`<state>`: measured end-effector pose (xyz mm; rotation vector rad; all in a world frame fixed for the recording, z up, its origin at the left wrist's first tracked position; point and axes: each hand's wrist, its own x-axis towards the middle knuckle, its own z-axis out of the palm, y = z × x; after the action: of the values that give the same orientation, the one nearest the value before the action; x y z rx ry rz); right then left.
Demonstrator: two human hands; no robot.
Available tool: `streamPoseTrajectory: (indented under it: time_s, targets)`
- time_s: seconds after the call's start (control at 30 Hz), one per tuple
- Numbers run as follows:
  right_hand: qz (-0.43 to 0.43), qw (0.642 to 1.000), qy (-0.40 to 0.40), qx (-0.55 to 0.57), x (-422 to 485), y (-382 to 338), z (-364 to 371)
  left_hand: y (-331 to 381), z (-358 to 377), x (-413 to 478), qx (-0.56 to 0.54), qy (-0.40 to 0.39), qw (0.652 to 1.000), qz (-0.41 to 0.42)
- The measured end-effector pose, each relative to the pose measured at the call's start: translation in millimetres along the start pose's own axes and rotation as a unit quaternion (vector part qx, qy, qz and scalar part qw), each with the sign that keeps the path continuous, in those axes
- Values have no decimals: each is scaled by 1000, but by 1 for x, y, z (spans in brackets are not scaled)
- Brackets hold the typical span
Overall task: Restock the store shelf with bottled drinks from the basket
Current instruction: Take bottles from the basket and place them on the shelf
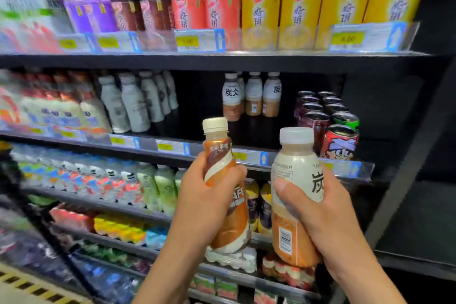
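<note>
Left hand is clamped on the brown bottle, right hand on the white bottle, both before the shelf. Reaching in with 2 bottles risks toppling the 3 standing bottles.

Your left hand is covering the middle of the orange coffee bottle, hiding part of its label. Your right hand is masking the white bottle likewise. Motion blur is smearing the left-side shelf goods; price tags are reading illegibly.
</note>
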<state>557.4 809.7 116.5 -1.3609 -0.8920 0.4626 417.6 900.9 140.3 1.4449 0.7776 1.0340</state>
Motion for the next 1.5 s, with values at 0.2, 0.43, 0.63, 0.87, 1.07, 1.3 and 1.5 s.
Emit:
streamPoseTrajectory:
  time_s: [0.2,0.43,0.63,0.87,1.07,1.3,1.5]
  targets:
    - [-6,999,0,-34,51,14,32,-14,-16,59,-16,-39,999,-31]
    - [-7,999,-18,-34,113,16,64,-12,-28,129,21,-42,999,11]
    - [39,999,-30,0,153,14,85,-6,-33,183,21,-67,998,-6]
    - [121,991,27,40,196,15,101,-23,-32,258,-25,-72,996,-37]
    - [80,989,118,37,254,28,115,-43,-34,329,50,-70,996,0]
    - [81,992,102,-4,300,50,115,-71,-32,392,102,-96,989,41]
    - [81,987,132,-33,329,71,111,-91,-26,421,106,-109,988,35]
